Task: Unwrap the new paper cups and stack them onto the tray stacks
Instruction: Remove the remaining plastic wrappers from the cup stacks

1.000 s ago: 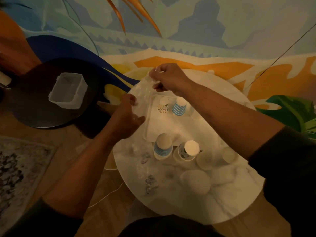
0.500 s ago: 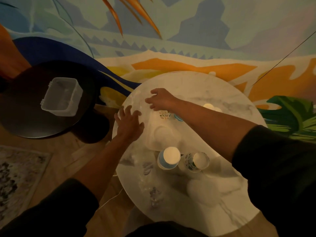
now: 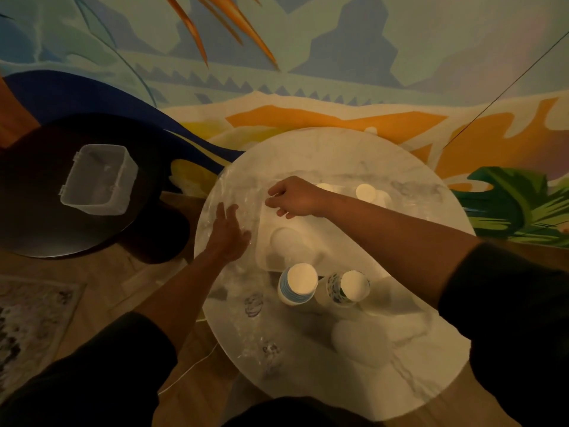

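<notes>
A white tray [image 3: 264, 260] lies in the middle of the round marble table [image 3: 415, 380]. At its near edge stand a blue-striped cup stack [image 3: 297, 285] and a patterned cup stack [image 3: 348, 291]. A clear plastic wrap [image 3: 243, 192] is spread over the table's left part. My left hand [image 3: 228, 238] rests flat on it, fingers apart. My right hand [image 3: 294, 197] hovers at the tray's far left corner, fingertips pinched on the wrap's edge. Plain white cups [image 3: 366, 192] stand behind my right wrist. My right forearm hides part of the tray.
A large pale upturned cup [image 3: 360, 337] sits at the table's near side, with crumpled wrap pieces [image 3: 264, 349] to its left. A clear plastic box [image 3: 95, 180] stands on a dark round table [image 3: 37, 229] at left. A rug [image 3: 24, 328] covers the floor there.
Both hands came down from holding the wrap up above the tray. The wrap now lies on the table, with my left hand spread flat on it.
</notes>
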A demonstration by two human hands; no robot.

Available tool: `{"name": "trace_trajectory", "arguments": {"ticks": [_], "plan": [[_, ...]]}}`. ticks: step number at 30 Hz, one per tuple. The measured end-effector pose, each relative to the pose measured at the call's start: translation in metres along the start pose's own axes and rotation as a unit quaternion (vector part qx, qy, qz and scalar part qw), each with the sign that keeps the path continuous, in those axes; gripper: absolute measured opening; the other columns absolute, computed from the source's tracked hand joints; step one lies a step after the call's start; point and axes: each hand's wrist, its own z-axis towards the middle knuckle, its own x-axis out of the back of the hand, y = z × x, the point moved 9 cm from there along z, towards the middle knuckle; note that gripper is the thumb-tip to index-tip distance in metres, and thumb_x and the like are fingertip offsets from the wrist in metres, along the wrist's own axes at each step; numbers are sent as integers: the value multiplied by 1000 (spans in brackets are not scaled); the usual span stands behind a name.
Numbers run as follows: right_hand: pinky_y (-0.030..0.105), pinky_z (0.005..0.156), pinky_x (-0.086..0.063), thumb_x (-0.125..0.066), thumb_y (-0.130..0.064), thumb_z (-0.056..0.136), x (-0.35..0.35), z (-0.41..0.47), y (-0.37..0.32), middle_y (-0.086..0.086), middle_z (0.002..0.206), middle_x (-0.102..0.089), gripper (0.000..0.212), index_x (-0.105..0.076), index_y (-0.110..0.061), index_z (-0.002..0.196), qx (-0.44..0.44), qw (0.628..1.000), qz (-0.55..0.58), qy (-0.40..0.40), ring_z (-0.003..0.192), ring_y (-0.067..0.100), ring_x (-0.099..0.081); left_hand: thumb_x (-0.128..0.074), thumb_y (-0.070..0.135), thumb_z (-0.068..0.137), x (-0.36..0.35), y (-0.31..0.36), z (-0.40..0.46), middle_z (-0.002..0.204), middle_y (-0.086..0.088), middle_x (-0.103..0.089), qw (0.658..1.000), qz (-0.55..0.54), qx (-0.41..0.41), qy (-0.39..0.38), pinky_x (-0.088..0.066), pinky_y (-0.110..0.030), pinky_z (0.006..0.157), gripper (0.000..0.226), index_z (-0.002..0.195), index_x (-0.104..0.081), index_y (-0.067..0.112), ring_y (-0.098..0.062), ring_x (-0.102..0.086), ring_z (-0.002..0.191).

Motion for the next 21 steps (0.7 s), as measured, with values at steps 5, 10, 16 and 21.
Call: {"name": "trace_trajectory", "arguments": {"ticks": [5, 10, 16, 21], "plan": [[32, 76, -59, -66, -29, 97, 11, -14, 0, 7, 123, -67, 51, -53, -6, 141, 20, 999, -25, 7, 97, 22, -71, -78, 45, 83, 9, 0, -4, 167, -15, -7, 999, -26, 4, 22, -29, -51, 121, 113, 159, 1, 14, -35, -19, 152], [37, 81, -60, -66, -31, 97, 22, -30, 1, 11, 114, -72, 49, -56, -8, 139, 26, 999, -38, 8, 98, 24, -72, -73, 62, 80, 10, -10, -5, 166, -16, -14, 1000, -5, 26, 3, -28, -53, 119, 118, 160, 1, 16, -38, -22, 151], [43, 84, -60, -65, -30, 97, 35, -53, -1, 10, 110, -74, 44, -59, -8, 135, 45, 998, -51, 17, 97, 25, -72, -62, 82, 74, 18, -29, -4, 165, -16, -20, 996, -36, 84, 26, -29, -57, 119, 123, 160, -6, 12, -40, -24, 149], [43, 86, -60, -65, -30, 97, 39, -63, 3, 6, 110, -73, 43, -60, -8, 134, 48, 997, -65, 19, 97, 23, -72, -59, 84, 74, 6, -33, -2, 161, -16, -30, 995, -42, 85, -27, -32, -53, 118, 119, 159, -18, 11, -38, -33, 146]]}}
